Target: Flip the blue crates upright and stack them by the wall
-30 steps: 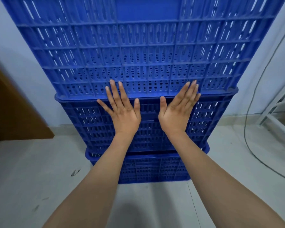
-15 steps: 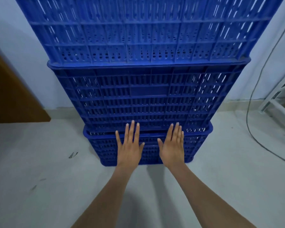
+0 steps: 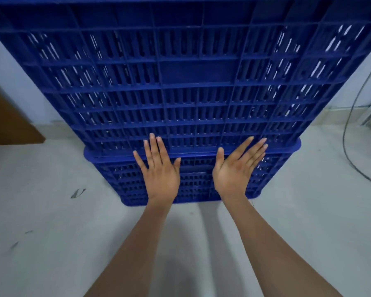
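Here, flat hands (image 3: 197,174) against crates (image 3: 191,93).

Slotted blue plastic crates (image 3: 197,99); smooth matt grey floor (image 3: 51,232).

Both bare forearms reach forward side by side from the bottom of the view. The left hand (image 3: 161,170) shows its back, fingers straight, slightly spread and pointing up, thumb out toward the other hand. The right hand (image 3: 236,170) is also flat, its straight fingers angled up and outward, thumb raised just beside the left thumb.
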